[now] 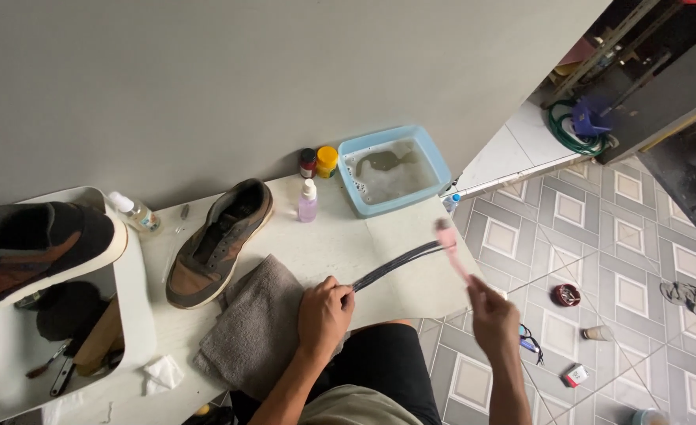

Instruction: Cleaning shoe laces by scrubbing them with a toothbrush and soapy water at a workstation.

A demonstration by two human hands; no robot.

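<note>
While two shoes share the white worktop (316, 252), only one lies flat on it: at nine o'clock a dark shoe with a rust panel (33, 248) sits propped sole-outward over a white tray (139, 330) holding blurred tools, and toward eleven o'clock a brown laceless sneaker (218, 240) rests on its sole. Between them stands one small clear bottle with a white cap (135, 212). Just below the sneaker lies one folded grey towel (253, 327), with one crumpled white tissue (161, 372) off its seven o'clock corner. At twelve o'clock along the wall stand two little jars, one red-and-black (308, 162) and one yellow-lidded (327, 160), one pale purple bottle (308, 201), and one light blue basin of sudsy water (435, 161). The left hand (324, 313) is closed in a fist at the towel's edge, pinching one end of a pair of dark shoelaces (399, 264) that stretch taut toward two o'clock. The right hand (494, 319), at four o'clock off the table edge, is curled around the handle of one pink brush (452, 248), blurred, whose head meets the laces' far end.
</note>
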